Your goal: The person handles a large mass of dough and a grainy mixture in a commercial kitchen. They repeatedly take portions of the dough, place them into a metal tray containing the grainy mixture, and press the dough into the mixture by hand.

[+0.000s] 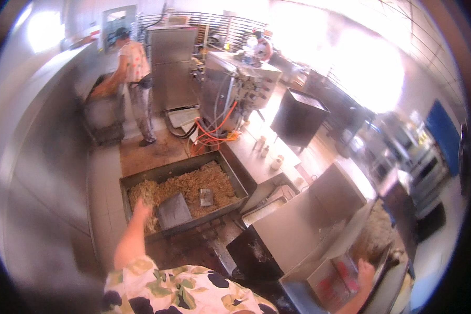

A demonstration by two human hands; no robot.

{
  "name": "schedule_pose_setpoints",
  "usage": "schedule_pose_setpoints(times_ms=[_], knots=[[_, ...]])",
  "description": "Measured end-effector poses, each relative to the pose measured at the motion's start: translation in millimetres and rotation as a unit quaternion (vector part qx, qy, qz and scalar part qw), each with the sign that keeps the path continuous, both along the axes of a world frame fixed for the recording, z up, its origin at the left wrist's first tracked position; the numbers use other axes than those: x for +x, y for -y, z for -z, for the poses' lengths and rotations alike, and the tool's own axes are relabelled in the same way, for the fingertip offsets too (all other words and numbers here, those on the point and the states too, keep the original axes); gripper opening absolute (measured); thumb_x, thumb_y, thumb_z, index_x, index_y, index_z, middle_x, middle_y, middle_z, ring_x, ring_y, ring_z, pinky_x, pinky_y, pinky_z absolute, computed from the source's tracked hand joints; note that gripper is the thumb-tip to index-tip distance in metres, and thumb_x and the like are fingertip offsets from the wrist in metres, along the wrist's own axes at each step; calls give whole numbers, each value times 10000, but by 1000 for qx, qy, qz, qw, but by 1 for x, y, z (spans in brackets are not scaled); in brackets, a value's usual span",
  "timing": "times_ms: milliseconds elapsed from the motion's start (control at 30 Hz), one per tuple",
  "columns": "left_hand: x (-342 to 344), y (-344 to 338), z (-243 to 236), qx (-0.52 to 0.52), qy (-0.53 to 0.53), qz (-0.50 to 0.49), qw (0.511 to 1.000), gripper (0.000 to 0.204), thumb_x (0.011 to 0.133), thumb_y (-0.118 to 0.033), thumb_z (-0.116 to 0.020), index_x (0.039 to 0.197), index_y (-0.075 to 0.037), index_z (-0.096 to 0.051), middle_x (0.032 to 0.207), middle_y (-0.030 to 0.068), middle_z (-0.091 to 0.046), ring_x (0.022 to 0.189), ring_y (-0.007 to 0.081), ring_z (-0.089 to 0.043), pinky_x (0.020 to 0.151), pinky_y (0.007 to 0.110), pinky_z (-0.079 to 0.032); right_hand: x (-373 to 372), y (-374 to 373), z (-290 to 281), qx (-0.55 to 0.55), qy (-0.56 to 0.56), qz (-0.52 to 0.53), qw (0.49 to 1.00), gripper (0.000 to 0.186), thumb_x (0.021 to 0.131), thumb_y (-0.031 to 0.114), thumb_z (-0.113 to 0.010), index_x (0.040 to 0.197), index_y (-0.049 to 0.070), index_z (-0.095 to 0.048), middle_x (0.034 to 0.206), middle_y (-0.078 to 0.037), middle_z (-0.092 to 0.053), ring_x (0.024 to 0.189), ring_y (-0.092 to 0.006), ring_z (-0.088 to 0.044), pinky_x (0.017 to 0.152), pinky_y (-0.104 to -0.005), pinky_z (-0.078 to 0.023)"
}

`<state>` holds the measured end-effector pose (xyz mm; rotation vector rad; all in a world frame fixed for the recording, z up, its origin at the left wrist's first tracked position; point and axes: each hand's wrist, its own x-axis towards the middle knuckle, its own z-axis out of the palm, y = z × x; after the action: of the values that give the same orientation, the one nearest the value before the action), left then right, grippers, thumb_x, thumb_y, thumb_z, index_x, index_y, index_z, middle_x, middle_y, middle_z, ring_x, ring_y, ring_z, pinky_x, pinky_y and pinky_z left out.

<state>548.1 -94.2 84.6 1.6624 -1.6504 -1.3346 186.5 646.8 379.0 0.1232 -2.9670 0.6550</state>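
My left hand (141,208) reaches over the near left side of a deep metal tub (186,226). Its fingers blend into a pale clump of crumbly mixture (145,191) that it seems to grasp. More brown crumbly mixture (209,180) lies in the tub. A flat grey metal plate (174,210) rests on it, with a small shiny metal piece (206,197) farther right. To the right, my right hand (365,272) looks closed beside a metal box with red marks (334,282); what it grips is hidden. Grainy brown material (374,235) lies in a metal trough just beyond.
A person in a patterned shirt (136,63) bends over a metal bin (102,112) at the back left. Orange hoses (217,131) hang from a steel machine (220,89). Small bottles (276,163) stand on a white counter. A tall steel panel (47,172) runs along the left.
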Motion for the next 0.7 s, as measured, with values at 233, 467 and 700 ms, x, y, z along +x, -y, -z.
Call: schedule_pose_setpoints(times_ms=[233, 467, 700], knots=[[48, -106, 113, 261, 120, 115, 951, 353, 809, -67, -671, 1129, -8, -535, 805, 135, -665, 595, 234, -658, 469, 437, -469, 7, 4, -5, -24, -39, 25, 999, 463, 893, 321, -607, 631, -36, -473, 550, -118, -374, 536, -164, -382, 525, -411, -326], [16, -63, 100, 204, 94, 93, 970, 319, 780, -43, -636, 1093, 4, -597, 755, 118, -635, 571, 232, -626, 462, 391, -472, 17, 36, -15, 7, -102, 79, 992, 425, 874, 315, -618, 652, -44, -565, 552, -174, -493, 514, -235, -462, 541, -422, -370], [-93, -107, 67, 247, 84, 166, 951, 461, 778, -82, -680, 1225, -21, -582, 918, 116, -677, 619, 225, -638, 497, 359, -451, 18, 51, -35, -8, -64, 74, 995, 363, 842, 278, -653, 667, -38, -621, 596, -229, -537, 525, -362, -522, 546, -446, -398]])
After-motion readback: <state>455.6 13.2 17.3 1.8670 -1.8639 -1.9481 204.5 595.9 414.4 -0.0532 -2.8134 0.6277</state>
